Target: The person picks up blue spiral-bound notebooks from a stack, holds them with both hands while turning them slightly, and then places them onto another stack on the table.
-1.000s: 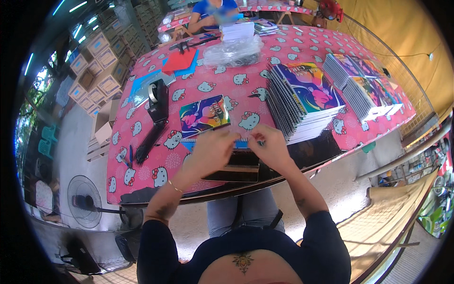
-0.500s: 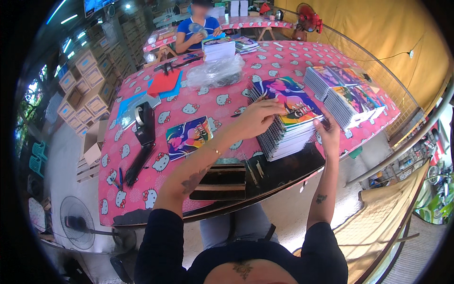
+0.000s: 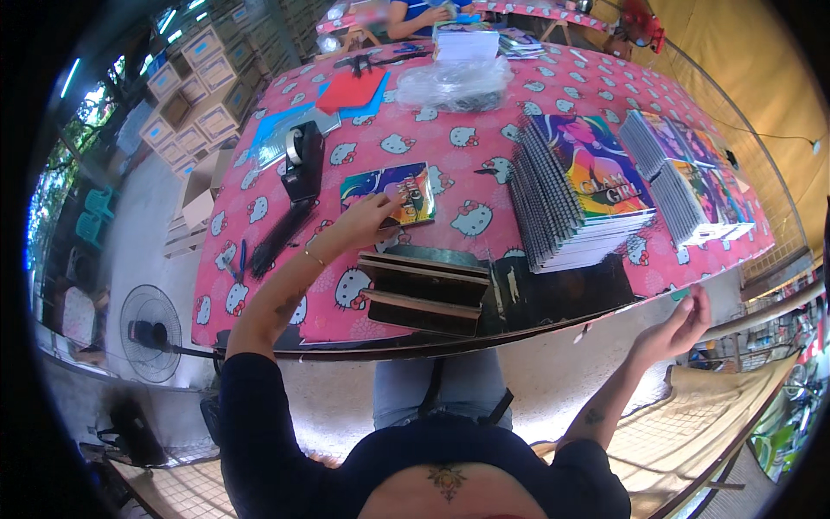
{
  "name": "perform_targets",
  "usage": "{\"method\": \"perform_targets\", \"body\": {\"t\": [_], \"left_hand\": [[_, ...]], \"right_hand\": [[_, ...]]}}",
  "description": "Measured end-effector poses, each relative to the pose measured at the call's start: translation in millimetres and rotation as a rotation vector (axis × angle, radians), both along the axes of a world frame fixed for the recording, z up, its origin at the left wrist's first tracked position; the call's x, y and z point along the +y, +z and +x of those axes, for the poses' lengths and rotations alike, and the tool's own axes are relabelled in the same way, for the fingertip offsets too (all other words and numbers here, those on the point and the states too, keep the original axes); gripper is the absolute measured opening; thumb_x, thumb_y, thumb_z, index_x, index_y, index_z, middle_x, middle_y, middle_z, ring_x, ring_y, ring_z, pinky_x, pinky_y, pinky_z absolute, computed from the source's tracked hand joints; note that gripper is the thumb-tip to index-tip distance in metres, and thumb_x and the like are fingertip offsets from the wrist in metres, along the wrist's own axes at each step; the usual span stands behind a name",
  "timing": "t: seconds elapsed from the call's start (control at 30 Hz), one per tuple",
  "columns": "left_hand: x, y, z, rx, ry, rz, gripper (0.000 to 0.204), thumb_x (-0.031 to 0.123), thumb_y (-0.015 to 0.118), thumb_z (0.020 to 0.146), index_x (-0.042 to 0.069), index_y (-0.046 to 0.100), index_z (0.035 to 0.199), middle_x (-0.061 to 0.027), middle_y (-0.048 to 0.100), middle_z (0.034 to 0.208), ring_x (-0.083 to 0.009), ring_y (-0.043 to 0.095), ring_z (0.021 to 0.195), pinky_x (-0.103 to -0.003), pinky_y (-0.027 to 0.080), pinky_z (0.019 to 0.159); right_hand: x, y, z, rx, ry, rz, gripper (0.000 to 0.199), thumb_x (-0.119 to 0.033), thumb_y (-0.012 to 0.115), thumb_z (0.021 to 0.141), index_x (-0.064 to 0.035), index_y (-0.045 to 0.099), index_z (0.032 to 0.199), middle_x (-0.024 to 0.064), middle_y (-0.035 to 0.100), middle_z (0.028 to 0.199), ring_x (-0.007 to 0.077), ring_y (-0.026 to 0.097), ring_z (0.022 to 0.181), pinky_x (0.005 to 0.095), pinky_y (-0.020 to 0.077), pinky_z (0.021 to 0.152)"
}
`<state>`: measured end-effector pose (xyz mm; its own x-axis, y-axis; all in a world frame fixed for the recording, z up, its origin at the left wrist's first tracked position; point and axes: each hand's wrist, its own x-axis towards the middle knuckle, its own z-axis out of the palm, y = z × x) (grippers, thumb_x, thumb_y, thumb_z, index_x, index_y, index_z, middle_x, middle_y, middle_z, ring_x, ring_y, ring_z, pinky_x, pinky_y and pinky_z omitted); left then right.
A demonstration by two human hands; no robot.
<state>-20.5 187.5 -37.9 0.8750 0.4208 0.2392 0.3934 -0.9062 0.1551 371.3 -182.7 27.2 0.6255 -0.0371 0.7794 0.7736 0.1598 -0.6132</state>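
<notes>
My left hand (image 3: 367, 221) reaches across to a single colourful cover or thin notebook (image 3: 393, 186) lying flat on the table. Its fingers rest stretched over the near edge of that piece, not closed round it. My right hand (image 3: 674, 327) hangs in the air off the table's front right edge, holding nothing, its fingers loosely extended. Between the hands stands a tall stack of spiral notebooks (image 3: 596, 164) with rainbow-coloured illustrated covers, black coils on its left side. Neither hand touches this stack.
Further right stand more notebook stacks (image 3: 692, 203). A black wooden rack (image 3: 424, 298) sits at the front edge. Left of the cover are a tape dispenser (image 3: 303, 160), black coils (image 3: 284, 238) and a blue pen (image 3: 243, 255). Clear plastic (image 3: 454, 85) lies farther back, near a co-worker (image 3: 424, 19).
My left hand has left the tall notebook stack and moved left to the single cover. My right hand has come off the stack toward the lower right. The whole view has shifted.
</notes>
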Motion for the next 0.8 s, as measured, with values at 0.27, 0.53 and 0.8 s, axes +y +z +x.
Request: {"method": "perform_targets", "body": {"t": [0.27,0.53,0.8], "left_hand": [[-29.2,82.0,9.0,-0.215,0.221,0.244,0.027,0.01,0.062,0.089,0.006,0.06,0.115,-0.0139,0.063,0.099,-0.0355,0.062,0.092,-0.047,0.048,0.081],[-153.8,170.3,59.0,-0.424,-0.102,0.354,0.034,0.004,0.067,0.08,0.006,0.063,0.114,-0.0104,0.058,0.094,-0.029,0.059,0.09,-0.04,0.042,0.077],[-164.7,170.0,67.9,-0.44,-0.134,0.339,0.031,0.005,0.07,0.08,0.005,0.062,0.11,-0.0099,0.057,0.093,-0.0298,0.059,0.091,-0.043,0.042,0.079]], "right_hand": [[106.3,29.3,-141.8,-0.147,0.762,-0.355,0.038,-0.011,0.072,0.09,0.0035,0.06,0.123,0.0207,0.062,0.126,0.034,0.056,0.121,0.0419,0.0448,0.1],[118.3,-40.8,-139.1,0.215,1.085,-0.502,0.028,-0.008,0.074,0.091,0.0015,0.066,0.116,0.0083,0.073,0.103,0.0126,0.064,0.097,0.029,0.0484,0.09],[113.8,-55.7,-145.1,0.413,1.132,-0.415,0.024,-0.005,0.069,0.095,0.0026,0.065,0.117,0.006,0.07,0.108,0.0106,0.06,0.099,0.0275,0.0471,0.091]]}}
